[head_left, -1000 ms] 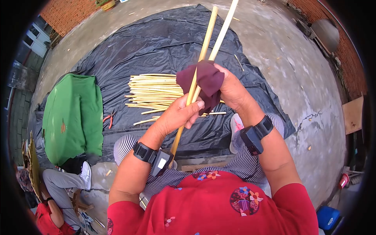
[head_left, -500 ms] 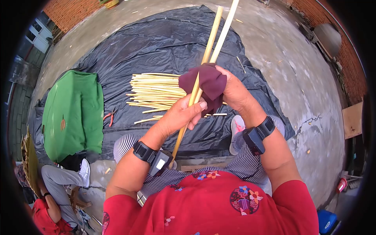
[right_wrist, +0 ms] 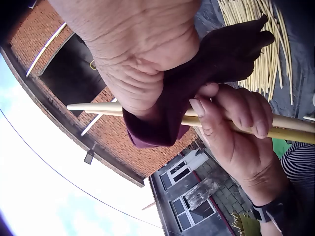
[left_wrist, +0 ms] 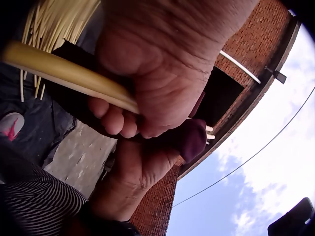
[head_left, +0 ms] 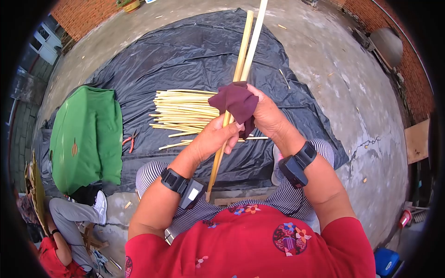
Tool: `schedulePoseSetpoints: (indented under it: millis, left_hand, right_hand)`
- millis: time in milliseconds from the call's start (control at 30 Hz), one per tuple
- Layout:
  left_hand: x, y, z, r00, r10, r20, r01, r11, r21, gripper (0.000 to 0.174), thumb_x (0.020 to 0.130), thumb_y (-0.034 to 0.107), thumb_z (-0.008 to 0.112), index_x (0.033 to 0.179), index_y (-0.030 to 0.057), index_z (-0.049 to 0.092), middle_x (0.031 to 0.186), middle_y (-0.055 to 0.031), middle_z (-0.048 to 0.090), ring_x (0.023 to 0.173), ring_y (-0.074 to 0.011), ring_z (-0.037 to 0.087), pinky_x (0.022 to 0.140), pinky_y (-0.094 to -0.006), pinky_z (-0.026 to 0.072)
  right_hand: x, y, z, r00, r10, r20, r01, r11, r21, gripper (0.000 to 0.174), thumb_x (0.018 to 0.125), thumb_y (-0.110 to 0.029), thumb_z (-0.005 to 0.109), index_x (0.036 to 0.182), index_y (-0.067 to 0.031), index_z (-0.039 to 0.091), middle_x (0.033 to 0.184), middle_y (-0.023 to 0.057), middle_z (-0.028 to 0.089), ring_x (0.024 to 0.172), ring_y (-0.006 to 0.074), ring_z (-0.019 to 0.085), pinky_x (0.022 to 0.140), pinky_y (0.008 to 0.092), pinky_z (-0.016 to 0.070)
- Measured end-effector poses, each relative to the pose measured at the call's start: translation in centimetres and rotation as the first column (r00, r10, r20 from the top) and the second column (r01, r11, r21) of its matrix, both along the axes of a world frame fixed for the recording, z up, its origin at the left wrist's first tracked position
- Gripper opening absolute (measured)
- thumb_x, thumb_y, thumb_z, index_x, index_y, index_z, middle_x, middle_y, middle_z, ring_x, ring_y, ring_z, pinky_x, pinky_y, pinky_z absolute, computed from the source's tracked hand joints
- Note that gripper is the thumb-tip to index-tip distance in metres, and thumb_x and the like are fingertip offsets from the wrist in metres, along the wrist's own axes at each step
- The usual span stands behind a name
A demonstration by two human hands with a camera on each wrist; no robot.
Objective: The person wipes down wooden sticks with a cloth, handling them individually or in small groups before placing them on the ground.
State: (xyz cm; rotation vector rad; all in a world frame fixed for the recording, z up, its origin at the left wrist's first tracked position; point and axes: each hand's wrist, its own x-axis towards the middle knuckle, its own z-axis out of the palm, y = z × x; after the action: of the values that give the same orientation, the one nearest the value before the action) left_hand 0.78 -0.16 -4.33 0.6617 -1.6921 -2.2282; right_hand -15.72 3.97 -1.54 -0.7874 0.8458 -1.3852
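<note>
Two long pale-yellow sticks (head_left: 242, 55) slant upward in front of me, crossing close together near my hands. My left hand (head_left: 218, 136) grips them low down, with the thumb laid over them and the fingers curled beneath. Just above it, my right hand (head_left: 269, 118) holds a maroon cloth (head_left: 240, 103) wrapped around the sticks. In the right wrist view the cloth (right_wrist: 216, 54) folds over both sticks, and a loose end spreads beyond the left hand's fingers (right_wrist: 241, 110). The right hand's fingertips are hidden by the cloth.
A pile of similar sticks (head_left: 185, 109) lies on a black plastic sheet (head_left: 194, 55). Red-handled pliers (head_left: 130, 141) lie beside a green cloth (head_left: 85, 139) covering something bulky. At the lower left sits another person (head_left: 76, 217). Concrete ground (head_left: 366, 120) surrounds the sheet.
My right hand and the maroon cloth have shifted left and slightly down, closer to my left hand. The upper ends of the sticks have swung left.
</note>
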Motion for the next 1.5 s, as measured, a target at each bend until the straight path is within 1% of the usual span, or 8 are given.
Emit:
schedulePoseSetpoints:
  millis: [133,233,667,900,1133,1267,1400,1500]
  left_hand:
    - [-0.2,0.0,-0.6,1.000,0.012,-0.021,-0.013,1.000,-0.013,0.031,0.094,0.035,0.054,0.097,0.0046,0.054,0.059,0.0002,0.050,0.046,-0.0087,0.048,0.045,-0.0223,0.0389]
    - [-0.4,0.6,0.6,0.998,0.027,0.064,-0.026,1.000,-0.006,0.021,0.096,0.027,0.049,0.096,0.0062,0.050,0.058,0.0002,0.048,0.046,-0.0085,0.047,0.043,-0.0220,0.0383]
    - [-0.2,0.9,0.7,0.999,0.039,-0.007,-0.039,0.998,0.055,0.028,0.094,0.033,0.054,0.095,0.0046,0.054,0.059,0.0003,0.049,0.045,-0.0083,0.047,0.044,-0.0214,0.0378]
    - [-0.6,0.4,0.1,0.999,0.024,-0.036,-0.024,1.000,-0.012,0.031,0.094,0.035,0.053,0.095,0.0030,0.054,0.058,-0.0005,0.050,0.045,-0.0083,0.048,0.045,-0.0211,0.0385]
    - [-0.3,0.5,-0.3,1.000,-0.004,-0.017,0.005,0.998,0.067,0.030,0.094,0.034,0.054,0.095,0.0040,0.053,0.058,-0.0003,0.050,0.046,-0.0090,0.049,0.046,-0.0222,0.0402]
    - [-0.6,0.8,-0.6,0.997,-0.011,-0.074,0.016,0.997,0.074,0.027,0.095,0.032,0.052,0.095,0.0055,0.053,0.059,-0.0004,0.051,0.049,-0.0108,0.052,0.049,-0.0242,0.0442]
    - [-0.8,0.6,-0.4,1.000,0.007,0.025,-0.007,1.000,-0.017,0.026,0.095,0.031,0.052,0.096,0.0049,0.055,0.063,-0.0023,0.055,0.058,-0.0144,0.059,0.058,-0.0268,0.0509]
    - [-0.5,-0.2,-1.1,1.000,-0.029,-0.003,0.029,0.999,0.012,0.028,0.095,0.031,0.052,0.102,0.0039,0.055,0.070,-0.0036,0.058,0.067,-0.0146,0.062,0.067,-0.0273,0.0524]
  right_hand:
    - [-0.1,0.0,-0.9,1.000,-0.024,-0.007,0.024,1.000,-0.002,0.036,0.088,-0.013,0.062,0.120,-0.0011,0.051,0.103,0.0082,0.061,0.084,0.0122,0.062,0.071,0.0251,0.0538]
    - [0.0,-0.3,-0.8,0.999,-0.017,0.028,0.017,1.000,-0.002,0.036,0.088,-0.014,0.062,0.120,-0.0010,0.051,0.103,0.0082,0.061,0.084,0.0122,0.062,0.071,0.0252,0.0539]
    - [-0.1,-0.1,0.3,0.997,0.001,0.074,-0.003,1.000,0.026,0.038,0.085,-0.008,0.064,0.121,-0.0013,0.051,0.105,0.0083,0.061,0.089,0.0133,0.062,0.075,0.0270,0.0533]
    - [-0.1,0.0,-0.3,0.999,-0.033,0.010,0.033,0.999,0.023,0.036,0.086,-0.009,0.063,0.119,-0.0014,0.051,0.102,0.0087,0.062,0.083,0.0131,0.063,0.069,0.0261,0.0546]
    - [-0.4,-0.5,-0.4,0.996,0.083,0.040,-0.084,0.996,0.025,0.036,0.085,-0.011,0.065,0.118,-0.0014,0.052,0.100,0.0087,0.063,0.083,0.0130,0.063,0.069,0.0262,0.0544]
    - [-0.4,-0.1,-0.1,0.998,0.059,0.005,-0.060,0.997,0.046,0.033,0.086,-0.012,0.064,0.116,-0.0015,0.053,0.100,0.0088,0.063,0.083,0.0130,0.063,0.070,0.0267,0.0542]
    - [-0.6,-0.1,-0.2,0.999,0.039,-0.026,-0.038,0.999,0.033,0.034,0.085,-0.011,0.063,0.116,-0.0016,0.053,0.101,0.0095,0.063,0.084,0.0139,0.063,0.072,0.0279,0.0541]
    - [-1.5,-0.1,0.1,0.998,-0.051,-0.020,0.051,0.999,-0.006,0.034,0.084,-0.011,0.063,0.116,-0.0013,0.053,0.101,0.0104,0.063,0.084,0.0154,0.063,0.075,0.0289,0.0541]
